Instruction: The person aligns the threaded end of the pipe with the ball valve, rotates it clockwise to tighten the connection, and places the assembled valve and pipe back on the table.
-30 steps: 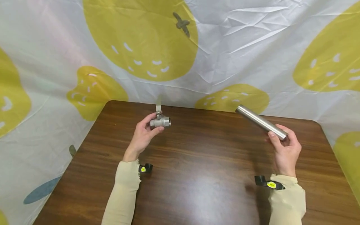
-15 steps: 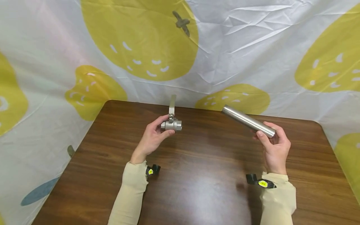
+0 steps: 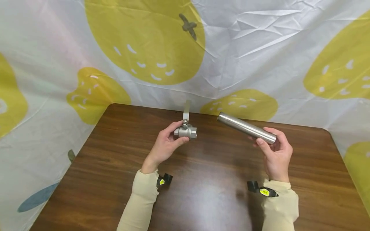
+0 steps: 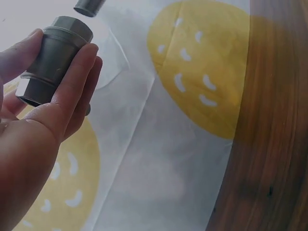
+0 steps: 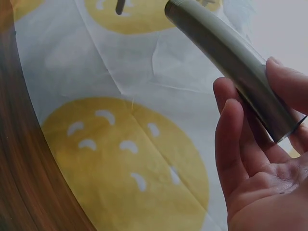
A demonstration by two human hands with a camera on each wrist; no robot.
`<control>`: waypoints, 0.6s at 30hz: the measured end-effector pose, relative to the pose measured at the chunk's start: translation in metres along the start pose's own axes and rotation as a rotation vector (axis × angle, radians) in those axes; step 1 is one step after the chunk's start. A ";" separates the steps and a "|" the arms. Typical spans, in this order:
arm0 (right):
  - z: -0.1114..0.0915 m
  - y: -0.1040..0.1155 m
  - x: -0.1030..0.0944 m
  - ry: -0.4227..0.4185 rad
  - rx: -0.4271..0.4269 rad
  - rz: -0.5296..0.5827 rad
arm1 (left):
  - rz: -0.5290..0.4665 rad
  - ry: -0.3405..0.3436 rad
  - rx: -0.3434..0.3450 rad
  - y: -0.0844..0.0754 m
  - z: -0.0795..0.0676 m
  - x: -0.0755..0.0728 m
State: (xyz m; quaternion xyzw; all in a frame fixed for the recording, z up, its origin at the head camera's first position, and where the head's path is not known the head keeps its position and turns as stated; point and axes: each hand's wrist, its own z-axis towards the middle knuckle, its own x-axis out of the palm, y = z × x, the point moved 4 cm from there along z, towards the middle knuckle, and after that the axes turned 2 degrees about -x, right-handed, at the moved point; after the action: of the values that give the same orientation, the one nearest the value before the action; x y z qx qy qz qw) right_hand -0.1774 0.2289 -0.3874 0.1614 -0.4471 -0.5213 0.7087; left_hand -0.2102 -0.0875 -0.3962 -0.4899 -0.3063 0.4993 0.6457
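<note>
In the head view my left hand (image 3: pixel 164 144) pinches a silver ball valve (image 3: pixel 185 132) between thumb and fingers, above the table. Its flat lever handle (image 3: pixel 186 110) points away, toward the cloth. My right hand (image 3: pixel 277 154) grips the near end of a shiny metal pipe (image 3: pixel 247 127). The pipe slants up to the left, its far end apart from the valve by a short gap. In the left wrist view the hexagonal end of the valve body (image 4: pixel 55 55) faces the pipe's tip (image 4: pixel 89 6). The right wrist view shows thumb and fingers around the pipe (image 5: pixel 231 62).
A dark brown wooden table (image 3: pixel 202 199) lies under both hands. White cloth (image 3: pixel 225 57) with large yellow fruit shapes hangs behind and beside it. Black straps (image 3: pixel 266 191) with yellow labels sit at both wrists.
Both hands have moved toward each other, the valve going right and the pipe going left. The gap between valve and pipe has narrowed, and both grips stay the same.
</note>
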 end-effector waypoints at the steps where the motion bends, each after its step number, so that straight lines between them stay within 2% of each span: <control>1: 0.000 0.000 0.000 0.003 -0.003 -0.022 | 0.000 0.003 0.005 -0.001 0.000 0.001; 6: -0.002 0.001 0.002 0.023 -0.010 -0.088 | 0.004 0.016 0.051 -0.006 0.002 0.004; 11: -0.004 0.003 0.004 0.053 0.001 -0.082 | 0.013 0.027 0.102 -0.012 0.002 0.006; 18: -0.005 0.005 0.006 0.110 0.011 -0.105 | 0.012 0.039 0.112 -0.011 0.004 0.010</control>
State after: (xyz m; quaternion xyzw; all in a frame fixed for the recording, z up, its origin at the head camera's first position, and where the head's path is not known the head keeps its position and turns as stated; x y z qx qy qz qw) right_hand -0.1699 0.2248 -0.3837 0.2168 -0.4014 -0.5455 0.7030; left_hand -0.2071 -0.0774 -0.3850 -0.4646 -0.2621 0.5099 0.6749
